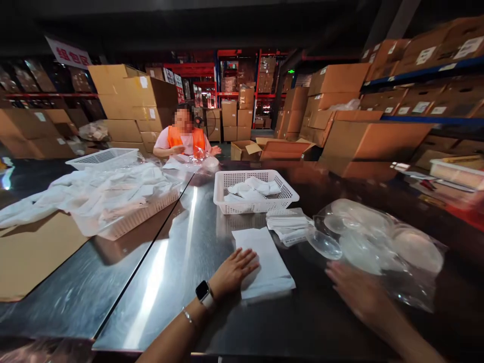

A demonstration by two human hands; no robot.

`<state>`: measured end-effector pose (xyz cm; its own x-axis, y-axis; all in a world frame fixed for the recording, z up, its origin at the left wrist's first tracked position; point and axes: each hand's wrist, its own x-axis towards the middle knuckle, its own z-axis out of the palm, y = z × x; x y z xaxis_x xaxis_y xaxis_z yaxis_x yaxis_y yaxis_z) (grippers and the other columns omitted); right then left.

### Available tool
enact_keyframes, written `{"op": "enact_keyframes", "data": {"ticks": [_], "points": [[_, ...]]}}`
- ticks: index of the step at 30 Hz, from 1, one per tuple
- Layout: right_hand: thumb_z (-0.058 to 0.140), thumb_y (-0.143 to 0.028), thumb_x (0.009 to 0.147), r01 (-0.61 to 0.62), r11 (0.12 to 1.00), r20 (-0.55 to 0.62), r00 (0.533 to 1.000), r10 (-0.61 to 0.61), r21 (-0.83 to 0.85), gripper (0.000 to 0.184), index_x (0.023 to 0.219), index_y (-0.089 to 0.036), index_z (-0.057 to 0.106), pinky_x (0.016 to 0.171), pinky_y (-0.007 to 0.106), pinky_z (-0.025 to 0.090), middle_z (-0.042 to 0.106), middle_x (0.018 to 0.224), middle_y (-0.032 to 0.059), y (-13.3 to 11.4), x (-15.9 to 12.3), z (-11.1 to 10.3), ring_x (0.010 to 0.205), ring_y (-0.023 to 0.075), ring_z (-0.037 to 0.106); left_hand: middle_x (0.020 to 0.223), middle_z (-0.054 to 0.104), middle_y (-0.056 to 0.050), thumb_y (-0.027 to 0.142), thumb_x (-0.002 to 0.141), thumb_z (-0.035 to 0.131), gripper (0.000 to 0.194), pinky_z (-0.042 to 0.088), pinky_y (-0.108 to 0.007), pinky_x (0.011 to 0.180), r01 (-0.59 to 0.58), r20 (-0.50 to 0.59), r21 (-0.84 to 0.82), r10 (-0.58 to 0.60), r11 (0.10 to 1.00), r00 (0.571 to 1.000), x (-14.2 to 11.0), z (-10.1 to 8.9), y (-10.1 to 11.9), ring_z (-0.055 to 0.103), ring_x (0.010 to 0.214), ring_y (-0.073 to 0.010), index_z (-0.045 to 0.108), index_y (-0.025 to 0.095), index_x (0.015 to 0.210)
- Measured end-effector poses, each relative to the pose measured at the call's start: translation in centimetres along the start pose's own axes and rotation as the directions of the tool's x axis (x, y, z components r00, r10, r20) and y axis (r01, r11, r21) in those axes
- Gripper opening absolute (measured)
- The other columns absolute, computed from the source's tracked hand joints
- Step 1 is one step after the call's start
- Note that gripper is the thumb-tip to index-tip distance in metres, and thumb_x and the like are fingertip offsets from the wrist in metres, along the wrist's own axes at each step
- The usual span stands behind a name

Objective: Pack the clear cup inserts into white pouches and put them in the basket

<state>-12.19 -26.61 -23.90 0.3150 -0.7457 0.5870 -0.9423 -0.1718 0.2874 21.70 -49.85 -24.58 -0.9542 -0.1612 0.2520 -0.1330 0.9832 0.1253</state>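
My left hand [238, 267] lies flat, fingers stretched, on the left edge of a white sheet-like packet [266, 259] on the dark metal table. To the right, my right hand [353, 287] is a little blurred, its fingers extended and nothing visible in them. Its fingertips are close to a clear plastic bag [412, 287] of several round translucent dishes; whether they touch it I cannot tell. One clear oval dish [324, 243] sits at the bag's left side. Beyond the packet is a small stack of folded white packets [289, 225].
A white perforated basket [257, 205] with white pieces stands mid-table. At left, a larger basket [128, 222] overflows with white plastic-wrapped items beside a cardboard sheet [41, 257]. Across the table sits a person in an orange vest [185, 141]. Cardboard boxes [370, 141] stand behind.
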Motion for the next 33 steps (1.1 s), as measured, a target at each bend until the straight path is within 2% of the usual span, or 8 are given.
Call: {"op": "enact_keyframes", "data": {"ticks": [4, 8, 16, 21, 24, 27, 30, 33], "points": [[0.043, -0.009, 0.097, 0.41, 0.906, -0.029, 0.912, -0.41, 0.107, 0.044, 0.14, -0.016, 0.048, 0.112, 0.038, 0.042, 0.059, 0.135, 0.0094, -2.4, 8.4, 5.6, 0.136, 0.0178, 0.043, 0.148, 0.046, -0.01, 0.017, 0.096, 0.042, 0.045, 0.025, -0.045, 0.12, -0.026, 0.014, -0.116, 0.028, 0.993, 1.0, -0.2, 0.7, -0.3, 0.037, 0.141, -0.0219, 0.048, 0.017, 0.141], [0.039, -0.01, 0.099, 0.559, 0.779, -0.093, 0.825, -0.557, 0.286, 0.039, 0.134, -0.014, 0.055, 0.112, 0.037, 0.043, 0.064, 0.127, 0.0105, -4.1, 12.3, 8.5, 0.132, 0.0168, 0.047, 0.145, 0.05, -0.013, 0.018, 0.092, 0.048, 0.049, 0.026, -0.044, 0.12, 0.014, -0.013, -0.244, -0.018, 0.97, 1.0, -0.3, 0.4, -0.5, 0.041, 0.139, -0.0235, 0.048, 0.011, 0.14], [0.038, -0.017, 0.094, 0.461, 0.804, -0.122, 0.884, -0.45, 0.374, 0.042, 0.132, -0.006, 0.054, 0.107, 0.039, 0.048, 0.063, 0.128, 0.016, -3.5, 9.6, 8.2, 0.135, 0.0216, 0.044, 0.131, 0.064, -0.009, 0.007, 0.083, 0.043, 0.052, 0.034, -0.043, 0.116, 0.007, -0.211, -0.596, -0.164, 0.803, 0.964, -0.8, -0.9, -0.6, 0.056, 0.125, -0.0194, 0.058, 0.017, 0.131], [0.041, -0.009, 0.095, 0.489, 0.816, -0.185, 0.872, -0.452, 0.309, 0.039, 0.131, -0.01, 0.056, 0.107, 0.041, 0.048, 0.066, 0.124, 0.0135, -4.5, 9.7, 8.8, 0.131, 0.0213, 0.049, 0.124, 0.068, -0.008, 0.012, 0.081, 0.055, 0.042, 0.041, -0.037, 0.111, -0.066, -0.186, -0.551, -0.045, 0.832, 0.982, -0.6, -1.1, -0.2, 0.062, 0.117, -0.021, 0.067, 0.018, 0.12], [0.039, -0.008, 0.097, 0.492, 0.793, -0.193, 0.87, -0.453, 0.36, 0.039, 0.132, -0.013, 0.056, 0.105, 0.038, 0.049, 0.068, 0.12, 0.012, -4.7, 9.8, 9.0, 0.125, 0.0192, 0.055, 0.119, 0.07, -0.009, 0.006, 0.077, 0.053, 0.043, 0.047, -0.033, 0.103, -0.015, -0.124, -0.533, -0.06, 0.846, 0.99, -0.7, -1.1, 0.0, 0.064, 0.112, -0.0208, 0.069, 0.017, 0.116], [0.039, -0.016, 0.099, 0.396, 0.763, -0.205, 0.918, -0.339, 0.511, 0.035, 0.126, -0.015, 0.062, 0.099, 0.034, 0.053, 0.072, 0.11, 0.0104, -4.6, 9.8, 8.7, 0.11, 0.0179, 0.065, 0.112, 0.073, -0.007, 0.004, 0.077, 0.049, 0.046, 0.051, -0.032, 0.093, 0.134, -0.056, -0.535, -0.194, 0.834, 0.979, -0.9, -1.1, 0.0, 0.068, 0.102, -0.0202, 0.069, 0.018, 0.115], [0.04, -0.035, 0.1, 0.102, 0.704, -0.067, 0.995, -0.076, 0.703, 0.037, 0.105, -0.017, 0.072, 0.078, 0.028, 0.059, 0.076, 0.091, 0.0086, -5.0, 10.0, 8.4, 0.084, 0.0179, 0.072, 0.095, 0.075, -0.006, 0.015, 0.086, 0.049, 0.03, 0.051, -0.029, 0.081, 0.232, -0.051, -0.663, -0.353, 0.711, 0.934, -0.6, -0.9, -0.1, 0.067, 0.084, -0.0187, 0.073, 0.018, 0.103], [0.035, -0.053, 0.098, -0.305, 0.579, 0.18, 0.948, 0.263, 0.756, 0.054, 0.076, -0.019, 0.071, 0.053, 0.024, 0.053, 0.07, 0.065, 0.0041, -6.1, 10.8, 8.2, 0.057, 0.0164, 0.066, 0.076, 0.07, -0.006, 0.045, 0.094, 0.046, 0.041, 0.047, -0.026, 0.067, 0.264, -0.079, -0.821, -0.558, 0.506, 0.826, 0.3, 0.0, -0.2, 0.059, 0.068, -0.016, 0.072, 0.014, 0.084]]}}
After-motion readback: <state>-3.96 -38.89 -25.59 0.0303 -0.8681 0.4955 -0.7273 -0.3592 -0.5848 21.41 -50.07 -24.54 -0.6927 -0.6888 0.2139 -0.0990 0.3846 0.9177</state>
